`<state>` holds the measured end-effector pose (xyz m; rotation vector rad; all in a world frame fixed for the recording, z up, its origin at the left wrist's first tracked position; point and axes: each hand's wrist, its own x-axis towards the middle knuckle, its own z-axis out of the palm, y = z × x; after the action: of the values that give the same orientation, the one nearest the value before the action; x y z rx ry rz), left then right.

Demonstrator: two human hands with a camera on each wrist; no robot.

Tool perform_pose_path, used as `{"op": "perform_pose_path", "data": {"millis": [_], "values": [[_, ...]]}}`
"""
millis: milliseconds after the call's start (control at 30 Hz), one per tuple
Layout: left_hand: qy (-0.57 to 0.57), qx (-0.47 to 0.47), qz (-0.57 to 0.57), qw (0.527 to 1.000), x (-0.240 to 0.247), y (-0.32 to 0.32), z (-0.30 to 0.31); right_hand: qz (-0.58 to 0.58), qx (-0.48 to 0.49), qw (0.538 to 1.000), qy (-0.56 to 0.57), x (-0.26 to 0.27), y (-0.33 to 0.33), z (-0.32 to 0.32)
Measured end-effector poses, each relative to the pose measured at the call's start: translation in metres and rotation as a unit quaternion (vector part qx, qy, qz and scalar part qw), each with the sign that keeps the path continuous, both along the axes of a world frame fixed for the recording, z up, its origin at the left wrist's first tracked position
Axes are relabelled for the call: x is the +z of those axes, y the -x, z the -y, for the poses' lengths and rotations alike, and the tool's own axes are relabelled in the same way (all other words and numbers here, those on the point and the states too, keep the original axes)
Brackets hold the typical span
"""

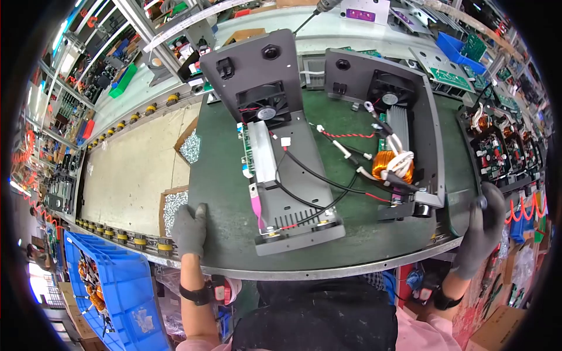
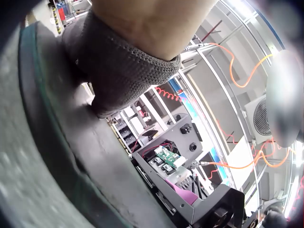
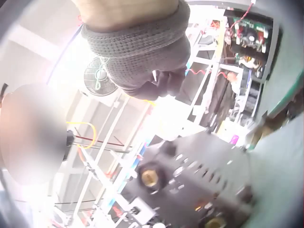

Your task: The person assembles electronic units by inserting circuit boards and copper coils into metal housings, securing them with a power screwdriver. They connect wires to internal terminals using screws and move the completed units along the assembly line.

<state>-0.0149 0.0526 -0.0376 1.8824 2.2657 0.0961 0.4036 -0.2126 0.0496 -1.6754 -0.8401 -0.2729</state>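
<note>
My left hand [image 1: 190, 229], in a grey knit glove, rests at the left edge of the green board [image 1: 225, 205], thumb on its top. At the board's right end is my gloved right hand [image 1: 481, 228]; its fingers bend in the right wrist view, and I cannot tell whether they hold anything small. Between the hands stand two dark metal housings. The left housing [image 1: 304, 193] has a fan [image 1: 264, 105], a heatsink [image 1: 262, 155] and a pink strip [image 1: 256, 202]. The right housing [image 1: 433, 128] carries a copper-wound coil [image 1: 389, 167] with white leads. Black cables [image 1: 316, 175] run between them.
A blue crate [image 1: 111, 281] with coils stands at the lower left. Yellow-and-black rollers [image 1: 140, 241] line the conveyor beside a pale board [image 1: 134, 169]. Circuit assemblies [image 1: 503, 146] sit at the right, and a screwdriver [image 1: 319, 9] hangs above the back shelf.
</note>
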Motion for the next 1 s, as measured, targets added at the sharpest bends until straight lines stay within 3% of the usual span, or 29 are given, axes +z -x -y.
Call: {"op": "perform_pose_path", "data": {"millis": [67,100,133,167,233,300,367,400,467,500,533,600,633,667,733,867,933,967,1000], "values": [[0.004,-0.038,-0.021,0.999,0.004,-0.002,0.0,0.003,0.073,0.991,-0.117,0.001,0.049,-0.01],[-0.076,-0.067,-0.076,0.992,0.007,-0.01,0.008,0.014,0.155,0.982,-0.109,-0.002,0.068,-0.015],[-0.124,-0.136,-0.048,0.982,0.017,-0.019,0.014,0.026,0.236,0.966,-0.099,-0.006,0.084,-0.022],[-0.171,-0.203,-0.019,0.964,0.031,-0.027,0.021,0.053,0.233,0.971,-0.027,-0.009,0.099,-0.029],[-0.155,-0.322,0.201,0.912,0.056,-0.052,0.033,0.084,0.238,0.966,0.06,-0.015,0.121,-0.045],[-0.038,-0.482,0.316,0.816,0.064,-0.078,0.036,0.09,0.247,0.962,0.075,-0.025,0.128,-0.056],[-0.041,-0.537,0.281,0.795,0.072,-0.113,0.051,0.006,0.254,0.965,0.061,-0.036,0.134,-0.054],[-0.041,-0.538,0.281,0.794,0.079,-0.125,0.054,0.007,0.253,0.966,0.06,-0.039,0.134,-0.051],[0.153,-0.555,0.102,0.811,0.09,-0.144,0.055,0.011,0.246,0.967,0.062,-0.043,0.132,-0.045],[0.126,-0.552,0.251,0.785,0.071,-0.143,0.051,0.034,0.238,0.969,0.062,-0.044,0.129,-0.042],[0.126,-0.556,0.249,0.783,0.074,-0.145,0.046,0.035,0.233,0.97,0.06,-0.046,0.125,-0.037],[0.295,-0.396,0.48,0.725,0.09,-0.151,0.033,-0.005,0.176,0.984,0.02,-0.055,0.116,-0.027],[0.387,-0.3,0.522,0.698,0.104,-0.148,0.029,-0.031,0.16,0.987,0.008,-0.057,0.111,-0.026],[0.389,-0.303,0.519,0.698,0.099,-0.142,0.026,-0.032,0.156,0.987,0.007,-0.056,0.107,-0.024],[0.353,-0.304,0.712,0.525,0.084,-0.132,0.022,0.0,0.15,0.988,0.025,-0.051,0.1,-0.023],[0.293,-0.331,0.746,0.498,0.09,-0.123,0.018,0.036,0.13,0.99,0.03,-0.05,0.101,-0.028],[0.339,-0.398,0.705,0.48,0.09,-0.112,0.016,0.035,0.126,0.991,0.036,-0.047,0.102,-0.028],[0.325,-0.48,0.669,0.466,0.087,-0.11,0.011,0.034,0.12,0.991,0.042,-0.046,0.103,-0.028],[0.325,-0.479,0.669,0.466,0.09,-0.11,0.014,0.033,0.121,0.991,0.042,-0.045,0.104,-0.028]]}}
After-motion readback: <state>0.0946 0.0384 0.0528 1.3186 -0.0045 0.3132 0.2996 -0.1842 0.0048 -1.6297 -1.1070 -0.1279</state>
